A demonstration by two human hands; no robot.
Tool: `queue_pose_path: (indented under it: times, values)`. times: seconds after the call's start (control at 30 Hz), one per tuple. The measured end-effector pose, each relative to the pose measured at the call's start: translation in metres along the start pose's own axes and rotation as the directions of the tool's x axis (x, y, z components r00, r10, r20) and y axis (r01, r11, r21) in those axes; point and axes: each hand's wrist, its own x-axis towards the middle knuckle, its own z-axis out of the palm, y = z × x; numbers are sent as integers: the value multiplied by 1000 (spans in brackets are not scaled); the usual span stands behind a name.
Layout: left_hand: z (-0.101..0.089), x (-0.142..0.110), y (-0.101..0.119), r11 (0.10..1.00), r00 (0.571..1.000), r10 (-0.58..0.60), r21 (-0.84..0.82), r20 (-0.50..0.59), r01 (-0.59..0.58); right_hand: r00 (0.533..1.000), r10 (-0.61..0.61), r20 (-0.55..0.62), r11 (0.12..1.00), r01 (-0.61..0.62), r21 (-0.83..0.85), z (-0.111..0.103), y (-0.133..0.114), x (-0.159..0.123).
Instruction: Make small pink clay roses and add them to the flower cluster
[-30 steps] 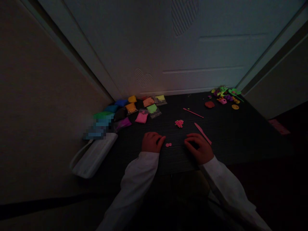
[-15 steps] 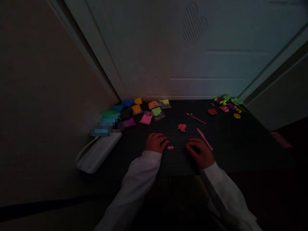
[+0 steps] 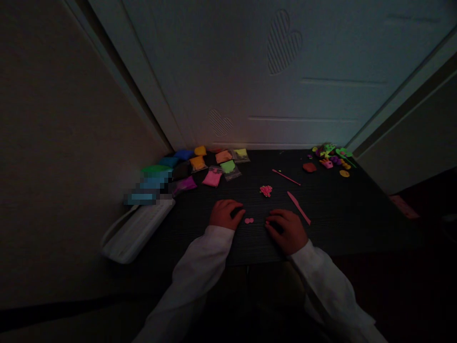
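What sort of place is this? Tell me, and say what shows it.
Probably a room in a home, set up for clay crafts: a dark table by a panelled, heart-patterned door, with coloured clay packets and a pink plastic knife.

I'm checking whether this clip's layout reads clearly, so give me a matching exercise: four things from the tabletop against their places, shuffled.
Things:
1. Two pink discs
2. Pink knife-shaped tool
3. Red lump
4. Long white object

Places:
A. At the left end of the table
B. Near the heap of small coloured shapes
C. Between left hand and right hand
D. Slantwise, just beyond the right hand

Pairs: 1-C; 2-D; 3-B; 4-A
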Motion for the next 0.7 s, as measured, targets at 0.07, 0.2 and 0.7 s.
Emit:
queue_pose_path:
  times: [0.07,0.2,0.7]
  values:
    - [0,0,0,1000,1000,-11,-10,-13,11,1000,-10,17,1000,10,12,-1,1,-1]
    - [1,0,1,998,998,-49,-27,-38,48,1000,-23,7,999,23,25,-3,1,-4]
    - [-3,0,3,998,998,-38,-49,-40,36,988,-144,57,972,152,-178,-5,-9,-15]
